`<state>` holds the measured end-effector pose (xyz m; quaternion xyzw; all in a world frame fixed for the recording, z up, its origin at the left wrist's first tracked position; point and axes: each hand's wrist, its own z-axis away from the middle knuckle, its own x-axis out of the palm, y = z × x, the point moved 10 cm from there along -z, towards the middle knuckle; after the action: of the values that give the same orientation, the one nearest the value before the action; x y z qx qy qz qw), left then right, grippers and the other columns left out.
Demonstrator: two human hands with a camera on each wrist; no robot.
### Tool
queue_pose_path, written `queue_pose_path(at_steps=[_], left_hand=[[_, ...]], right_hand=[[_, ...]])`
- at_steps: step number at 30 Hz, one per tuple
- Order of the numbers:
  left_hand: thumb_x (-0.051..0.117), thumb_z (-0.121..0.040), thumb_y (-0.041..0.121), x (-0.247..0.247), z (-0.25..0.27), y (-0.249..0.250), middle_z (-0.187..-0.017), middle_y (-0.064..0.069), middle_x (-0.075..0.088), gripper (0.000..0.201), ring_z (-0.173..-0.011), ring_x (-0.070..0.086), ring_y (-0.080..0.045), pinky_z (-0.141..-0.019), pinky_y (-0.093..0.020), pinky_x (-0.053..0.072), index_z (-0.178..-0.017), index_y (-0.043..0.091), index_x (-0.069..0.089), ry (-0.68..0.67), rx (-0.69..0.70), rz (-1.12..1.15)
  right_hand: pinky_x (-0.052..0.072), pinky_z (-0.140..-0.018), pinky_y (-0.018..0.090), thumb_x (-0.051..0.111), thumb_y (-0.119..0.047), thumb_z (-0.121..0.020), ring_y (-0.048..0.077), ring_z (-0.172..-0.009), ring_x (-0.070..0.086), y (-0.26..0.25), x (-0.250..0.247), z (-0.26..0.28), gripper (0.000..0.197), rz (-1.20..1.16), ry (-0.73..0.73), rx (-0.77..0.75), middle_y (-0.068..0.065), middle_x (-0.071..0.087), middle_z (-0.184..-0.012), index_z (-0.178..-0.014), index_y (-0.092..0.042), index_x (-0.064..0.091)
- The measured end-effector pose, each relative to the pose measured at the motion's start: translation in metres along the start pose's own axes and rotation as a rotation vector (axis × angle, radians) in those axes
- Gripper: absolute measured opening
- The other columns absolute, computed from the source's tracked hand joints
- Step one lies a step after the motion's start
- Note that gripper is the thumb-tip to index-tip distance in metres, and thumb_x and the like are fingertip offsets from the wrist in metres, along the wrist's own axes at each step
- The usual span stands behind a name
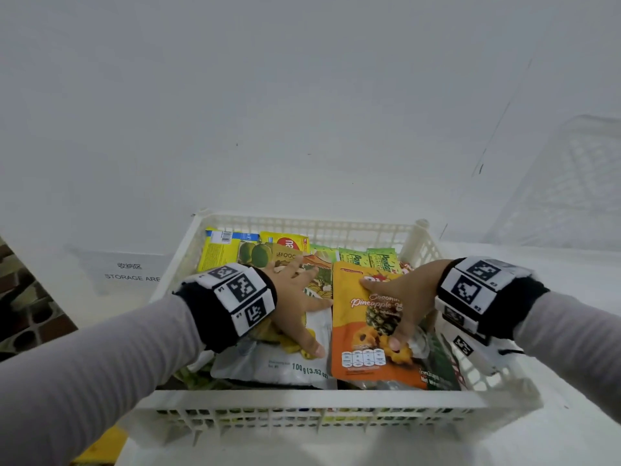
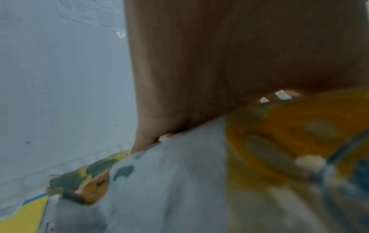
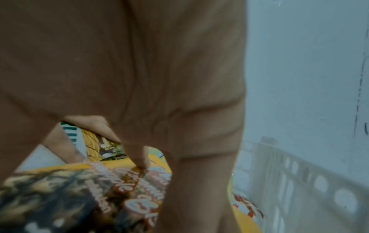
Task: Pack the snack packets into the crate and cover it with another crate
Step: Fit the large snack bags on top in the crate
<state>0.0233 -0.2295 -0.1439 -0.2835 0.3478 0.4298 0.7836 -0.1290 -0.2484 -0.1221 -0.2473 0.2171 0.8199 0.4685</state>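
Hands first: both are down inside the crate [image 1: 312, 403], lying flat on the top layer of packets. The left hand [image 1: 295, 297] has its fingers spread and straight, palm pressed on a white packet [image 1: 302, 364] with yellow chips printed on it and "100 g" along its near edge. Thumb points toward the near side, fingertips reach up to a brownish packet [image 1: 285, 257] behind it. The left wrist view is mostly palm [image 2: 219, 63] sitting right on that white and yellow wrapper [image 2: 179, 181], pretty blurry tbh.

The right hand [image 1: 403, 297] is also flat and spread out, laid over the right half of an orange pineapple packet [image 1: 356, 331], which lies just beside the white one, edges touching or overlapping. Its thumb rests near the top of the packet, and one finger comes down by the pineapple-ring picture. From the right wrist view the palm [image 3: 139, 71] covers the same orange wrapper [image 3: 123, 189], with the perforated crate wall [image 3: 299, 181] just to the right.

Further out, more snack packets fill the back of the crate: a yellow one [image 1: 218, 250] with a barcode, a few green ones [image 1: 369, 258], all lying fairly flat. The crate is cream plastic with lattice sides and sits on a white surface [image 1: 554, 442] against a white wall. Off to the left a sign [image 1: 131, 272] reads "STORAGE ARE". Both wrists wear black bands [image 1: 235, 297] with square black-and-white markers, over grey sleeves [image 1: 84, 371].

A second crate [image 1: 571, 183], pale and hard to make out, leans up against the wall to the right, well apart from the hands.
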Motion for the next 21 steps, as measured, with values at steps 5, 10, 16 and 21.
queue_pose_path(at_steps=[5,10,16,21], left_hand=[[0.042,-0.055,0.093,0.003,-0.003,0.001,-0.154,-0.002,-0.026,0.109,-0.136,-0.033,-0.036,-0.105,-0.066,-0.011,-0.144,0.048,-0.002,0.021,-0.015,0.003],[0.044,-0.048,0.095,0.004,-0.001,0.001,-0.155,-0.003,-0.024,0.119,-0.137,-0.030,-0.038,-0.104,-0.068,-0.008,-0.144,0.045,-0.007,0.069,-0.022,0.041],[0.053,-0.045,0.092,0.001,0.002,-0.006,-0.156,0.001,-0.020,0.134,-0.141,-0.021,-0.034,-0.109,-0.065,0.002,-0.147,0.032,-0.010,0.062,-0.036,0.114],[0.061,-0.050,0.085,-0.009,0.005,-0.013,-0.156,0.006,-0.016,0.119,-0.142,-0.015,-0.033,-0.106,-0.069,0.001,-0.146,0.043,0.003,0.111,-0.040,0.196]], right_hand=[[0.023,-0.115,0.044,0.073,-0.043,-0.076,0.027,-0.146,0.006,-0.005,0.002,0.003,0.112,-0.080,-0.018,-0.052,0.000,-0.002,-0.159,-0.146,-0.040,-0.015],[0.016,-0.117,0.045,0.076,-0.042,-0.073,0.023,-0.146,0.005,-0.010,-0.003,0.003,0.114,-0.060,0.026,-0.061,-0.002,-0.001,-0.159,-0.148,-0.035,-0.010],[0.016,-0.117,0.045,0.079,-0.037,-0.072,0.024,-0.146,0.000,-0.014,0.000,0.004,0.116,-0.125,-0.008,-0.099,-0.001,-0.008,-0.159,-0.148,-0.037,-0.009],[0.007,-0.116,0.054,0.074,-0.060,-0.065,0.029,-0.145,-0.010,-0.028,-0.001,-0.004,0.125,-0.033,0.006,-0.073,0.002,-0.026,-0.154,-0.143,-0.040,-0.023]])
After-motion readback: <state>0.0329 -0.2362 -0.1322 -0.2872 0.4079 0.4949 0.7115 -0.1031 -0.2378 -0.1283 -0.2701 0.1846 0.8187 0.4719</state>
